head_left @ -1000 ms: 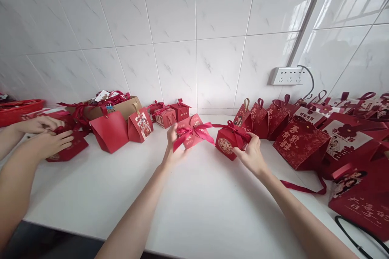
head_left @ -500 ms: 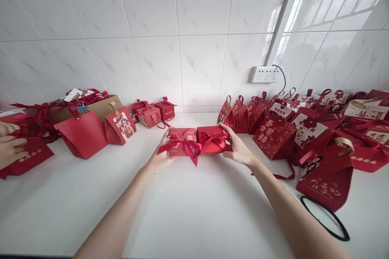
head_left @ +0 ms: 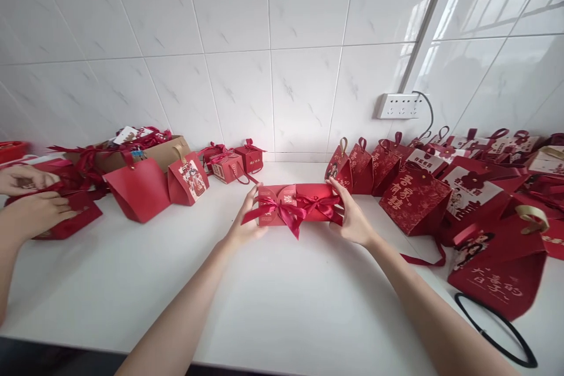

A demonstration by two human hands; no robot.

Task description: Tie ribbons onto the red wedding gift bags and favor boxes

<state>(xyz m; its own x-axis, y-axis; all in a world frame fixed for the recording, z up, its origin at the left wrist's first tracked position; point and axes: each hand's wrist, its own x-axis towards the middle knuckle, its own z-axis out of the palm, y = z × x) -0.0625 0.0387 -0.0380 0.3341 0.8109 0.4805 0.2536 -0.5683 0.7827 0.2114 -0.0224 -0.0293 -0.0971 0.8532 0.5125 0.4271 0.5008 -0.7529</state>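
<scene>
Two small red boxes with dark pink ribbon bows sit pressed side by side between my hands, near the middle of the white table (head_left: 264,317). My left hand (head_left: 247,220) grips the outer side of the left box (head_left: 267,195), which has pale printed characters. On the other side, my right hand (head_left: 350,214) holds the outer side of the right box (head_left: 318,190), its thumb and fingers partly hidden behind it. Bow tails hang over the front of the left box.
A co-worker's hands (head_left: 37,202) handle a red box at the far left. Red bags (head_left: 137,189), a cardboard box (head_left: 165,153) and small boxes (head_left: 251,158) stand behind left. Many gift bags (head_left: 412,202) and a black loop (head_left: 496,329) lie right.
The view has turned a little left, so the surroundings appear shifted right. My hands still hold the two boxes together, which now look closed up with no gap. More of the co-worker's hands shows.
</scene>
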